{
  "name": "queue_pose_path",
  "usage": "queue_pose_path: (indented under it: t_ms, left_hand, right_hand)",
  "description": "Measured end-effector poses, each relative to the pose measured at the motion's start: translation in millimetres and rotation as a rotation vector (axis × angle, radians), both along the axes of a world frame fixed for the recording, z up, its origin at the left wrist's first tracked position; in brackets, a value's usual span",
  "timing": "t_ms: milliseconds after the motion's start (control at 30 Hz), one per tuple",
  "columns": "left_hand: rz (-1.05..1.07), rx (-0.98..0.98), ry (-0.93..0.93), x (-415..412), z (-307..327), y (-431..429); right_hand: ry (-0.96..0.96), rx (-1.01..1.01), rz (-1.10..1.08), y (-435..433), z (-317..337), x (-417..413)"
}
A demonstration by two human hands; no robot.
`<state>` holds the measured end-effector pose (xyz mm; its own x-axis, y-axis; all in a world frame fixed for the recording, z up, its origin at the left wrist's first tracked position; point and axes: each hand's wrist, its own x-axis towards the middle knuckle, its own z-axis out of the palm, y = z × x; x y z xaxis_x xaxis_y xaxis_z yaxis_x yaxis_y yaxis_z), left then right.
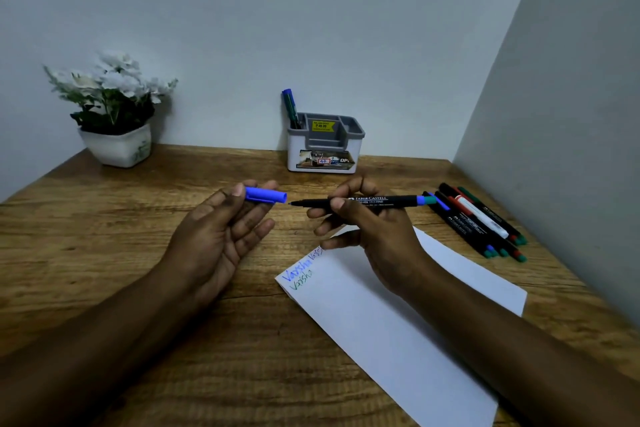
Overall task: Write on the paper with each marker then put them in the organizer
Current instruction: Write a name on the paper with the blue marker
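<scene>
My right hand grips a black marker with a blue end, held level above the table, its bare tip pointing left. My left hand pinches the marker's blue cap between thumb and fingers, a short gap from the tip. The white paper lies under my right forearm, with words in blue and green ink at its near-left corner. The grey and white organizer stands by the back wall and holds markers upright in its left slot.
Several black markers with green, red and blue ends lie in a row at the right, close to the side wall. A white pot of white flowers stands at the back left. The wooden table meets walls behind and at right.
</scene>
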<state>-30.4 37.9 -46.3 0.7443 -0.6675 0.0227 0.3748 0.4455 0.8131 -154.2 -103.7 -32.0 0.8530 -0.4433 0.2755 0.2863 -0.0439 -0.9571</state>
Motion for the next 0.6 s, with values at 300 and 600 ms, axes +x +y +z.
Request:
queue_pose_path:
  t_ms: [300, 600]
  left_hand:
    - [-0.097, 0.048, -0.068, -6, -6, -1]
    - [-0.056, 0.055, -0.240, -12, -9, 2]
  right_hand:
    - [-0.004, -0.082, -0.018, 5, -3, 1]
    - [-0.044, -0.030, -0.027, 8, -6, -2]
